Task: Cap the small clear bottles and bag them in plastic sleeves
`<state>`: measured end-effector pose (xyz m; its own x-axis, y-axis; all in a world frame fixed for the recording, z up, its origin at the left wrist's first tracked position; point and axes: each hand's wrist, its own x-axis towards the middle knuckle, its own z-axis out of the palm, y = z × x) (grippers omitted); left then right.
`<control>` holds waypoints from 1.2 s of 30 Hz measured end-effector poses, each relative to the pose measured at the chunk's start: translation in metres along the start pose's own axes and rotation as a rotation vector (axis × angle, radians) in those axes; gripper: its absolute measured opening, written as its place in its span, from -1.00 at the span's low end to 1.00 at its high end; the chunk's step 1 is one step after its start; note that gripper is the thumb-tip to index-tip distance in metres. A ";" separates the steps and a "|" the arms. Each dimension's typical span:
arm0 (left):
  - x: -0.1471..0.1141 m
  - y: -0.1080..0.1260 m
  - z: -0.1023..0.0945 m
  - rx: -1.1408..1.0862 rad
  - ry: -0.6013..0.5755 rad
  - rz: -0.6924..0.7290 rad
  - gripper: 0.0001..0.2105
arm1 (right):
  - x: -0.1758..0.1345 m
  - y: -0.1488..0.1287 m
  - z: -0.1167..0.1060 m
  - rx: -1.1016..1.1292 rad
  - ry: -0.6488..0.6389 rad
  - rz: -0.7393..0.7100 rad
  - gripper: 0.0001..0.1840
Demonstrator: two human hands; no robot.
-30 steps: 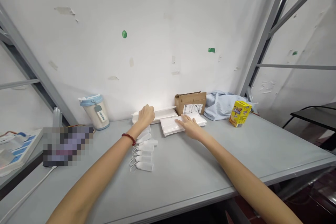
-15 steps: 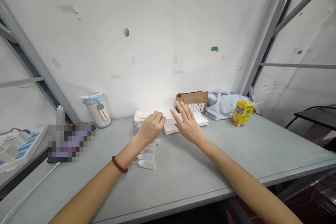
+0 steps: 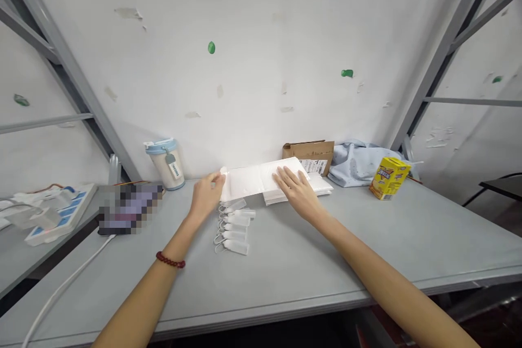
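A long white sheet point(image 3: 244, 180), folded and paper-like or plastic, stretches between my hands at the back of the table. My left hand point(image 3: 206, 196) pinches its left end, thumb and fingers closed on the edge. Lying flat with fingers stretched, my right hand point(image 3: 297, 190) rests on the sheet's right part. Beneath that part is a stack of similar white sheets point(image 3: 320, 187), partly covered. In front of the sheet, several small whitish plastic tags point(image 3: 236, 236) with thin loops lie in a column, loops toward the left.
Behind my right hand stand a cardboard box point(image 3: 314, 149) and a light blue cloth point(image 3: 356, 163). A yellow carton point(image 3: 389, 178) is to the right. At left are a blue-lidded cup point(image 3: 167, 166), a blurred-out phone point(image 3: 130, 209) with a white cable, and a power strip point(image 3: 65, 217).
My left hand has moved left, drawing out the end of the white sheet over the table. My right hand has come down flat on it. The view has shifted slightly left.
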<state>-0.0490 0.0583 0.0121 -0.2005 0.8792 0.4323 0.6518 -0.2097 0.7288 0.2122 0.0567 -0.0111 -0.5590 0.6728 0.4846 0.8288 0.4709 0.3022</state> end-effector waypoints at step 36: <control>-0.032 0.029 0.017 -0.596 -0.555 -0.056 -0.75 | -0.005 -0.034 -0.013 0.129 0.075 -0.236 0.03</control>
<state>-0.0111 0.0308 0.0106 0.2721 0.9463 0.1744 0.1221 -0.2137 0.9692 0.1876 0.0301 -0.0132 -0.7291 0.4936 0.4741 0.6628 0.6818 0.3096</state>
